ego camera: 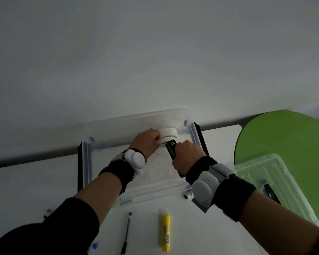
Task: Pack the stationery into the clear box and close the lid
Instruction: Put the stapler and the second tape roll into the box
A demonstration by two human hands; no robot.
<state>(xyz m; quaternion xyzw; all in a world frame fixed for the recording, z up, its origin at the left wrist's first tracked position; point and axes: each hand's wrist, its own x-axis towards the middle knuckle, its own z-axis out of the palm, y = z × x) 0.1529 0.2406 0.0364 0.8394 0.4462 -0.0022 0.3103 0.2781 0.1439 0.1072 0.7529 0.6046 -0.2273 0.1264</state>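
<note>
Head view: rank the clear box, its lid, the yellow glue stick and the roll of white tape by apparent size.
1. clear box
2. lid, partly hidden by the right arm, so its place next to the box is unsure
3. yellow glue stick, nearer the camera
4. roll of white tape, partly covered by the left hand
</note>
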